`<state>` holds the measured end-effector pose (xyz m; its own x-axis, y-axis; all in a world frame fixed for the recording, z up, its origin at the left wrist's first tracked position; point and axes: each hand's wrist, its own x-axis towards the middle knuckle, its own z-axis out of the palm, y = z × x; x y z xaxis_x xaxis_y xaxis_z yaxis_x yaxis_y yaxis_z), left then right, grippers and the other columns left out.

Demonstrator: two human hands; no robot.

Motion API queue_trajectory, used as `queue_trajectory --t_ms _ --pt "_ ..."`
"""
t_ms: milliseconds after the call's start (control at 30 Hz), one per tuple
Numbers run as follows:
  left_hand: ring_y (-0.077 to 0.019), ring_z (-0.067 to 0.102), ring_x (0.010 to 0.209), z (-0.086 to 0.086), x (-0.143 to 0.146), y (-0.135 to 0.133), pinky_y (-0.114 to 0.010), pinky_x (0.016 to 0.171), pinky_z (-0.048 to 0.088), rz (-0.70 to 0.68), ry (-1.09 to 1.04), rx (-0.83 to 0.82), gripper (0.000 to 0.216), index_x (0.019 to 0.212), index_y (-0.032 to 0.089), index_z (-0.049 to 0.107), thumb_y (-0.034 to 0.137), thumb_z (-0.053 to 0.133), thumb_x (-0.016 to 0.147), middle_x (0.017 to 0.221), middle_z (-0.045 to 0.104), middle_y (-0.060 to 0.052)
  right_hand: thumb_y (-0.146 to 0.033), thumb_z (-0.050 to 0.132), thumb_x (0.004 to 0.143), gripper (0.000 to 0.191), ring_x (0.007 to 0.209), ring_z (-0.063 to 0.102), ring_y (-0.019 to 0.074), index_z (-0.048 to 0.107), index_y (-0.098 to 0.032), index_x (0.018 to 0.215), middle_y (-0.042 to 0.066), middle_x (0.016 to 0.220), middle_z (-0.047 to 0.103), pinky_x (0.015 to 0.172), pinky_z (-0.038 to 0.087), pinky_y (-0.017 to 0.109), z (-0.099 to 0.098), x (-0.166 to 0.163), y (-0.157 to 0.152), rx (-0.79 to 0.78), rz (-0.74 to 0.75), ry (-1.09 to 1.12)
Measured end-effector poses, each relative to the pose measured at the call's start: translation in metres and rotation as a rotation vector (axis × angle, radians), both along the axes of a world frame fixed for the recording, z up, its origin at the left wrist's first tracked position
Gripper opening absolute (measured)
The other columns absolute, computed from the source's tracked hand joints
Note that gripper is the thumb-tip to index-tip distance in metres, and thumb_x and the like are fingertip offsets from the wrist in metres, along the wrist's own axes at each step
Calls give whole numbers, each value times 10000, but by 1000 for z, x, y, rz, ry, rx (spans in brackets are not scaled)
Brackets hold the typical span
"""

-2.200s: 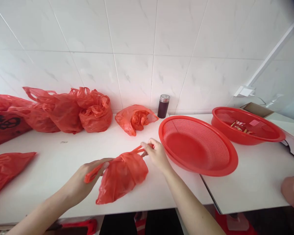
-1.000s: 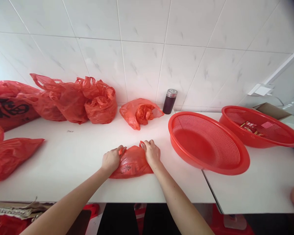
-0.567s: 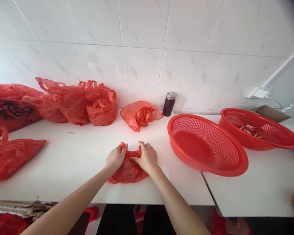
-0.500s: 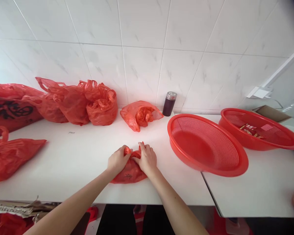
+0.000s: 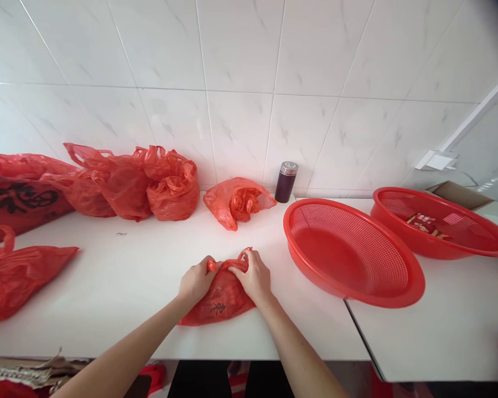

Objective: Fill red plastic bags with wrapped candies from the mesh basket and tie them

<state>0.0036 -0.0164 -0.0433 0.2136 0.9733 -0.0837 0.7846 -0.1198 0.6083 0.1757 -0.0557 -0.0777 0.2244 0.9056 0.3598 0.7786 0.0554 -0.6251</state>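
Note:
A red plastic bag point(image 5: 222, 301) with a dark printed character lies on the white table in front of me. My left hand point(image 5: 197, 281) pinches the bag's top at its left side, a bit of red plastic poking up by the thumb. On the other side, my right hand point(image 5: 255, 276) grips the top near a loop of the handle. Between the two thumbs the plastic is gathered. What the bag contains cannot be made out. Just beyond sits a crumpled red plastic bag point(image 5: 219, 202).
Several filled red bags point(image 5: 126, 188) line the tiled wall at left, and another bag point(image 5: 29, 271) lies nearer. A dark thermos point(image 5: 286, 182) stands by the wall. Right of it are a red basket point(image 5: 327, 254) and a second basket point(image 5: 398, 235) holding small red packets point(image 5: 425, 223).
My hands have spread slightly apart, pulling the bag's top wider, and more of its printed front shows. The camera view has tilted up slightly.

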Motion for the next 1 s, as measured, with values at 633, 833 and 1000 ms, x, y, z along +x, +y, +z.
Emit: queue_trajectory --t_ms 633,833,1000 --pt "-168 503 540 19 -36 -60 -300 532 451 207 -492 -423 554 577 195 511 743 541 655 529 512 -1 -346 422 863 288 560 574 117 604 -188 1020 -1 740 597 552 536 267 -4 21 19 170 -235 998" --pt "-202 621 668 24 -53 -53 -383 703 540 253 -566 -536 482 792 169 612 646 574 732 786 637 -74 -401 432 879 325 634 623 113 487 -223 1145 20 944 608 632 569 285 -6 27 18 164 -158 1062" --pt "-281 545 1151 49 -66 -29 -442 949 448 416 -510 -125 553 1232 230 435 549 542 793 1300 496 -143 -489 496 871 556 702 626 139 370 -218 1340 61 1038 604 672 544 296 2 20 7 97 8 866"
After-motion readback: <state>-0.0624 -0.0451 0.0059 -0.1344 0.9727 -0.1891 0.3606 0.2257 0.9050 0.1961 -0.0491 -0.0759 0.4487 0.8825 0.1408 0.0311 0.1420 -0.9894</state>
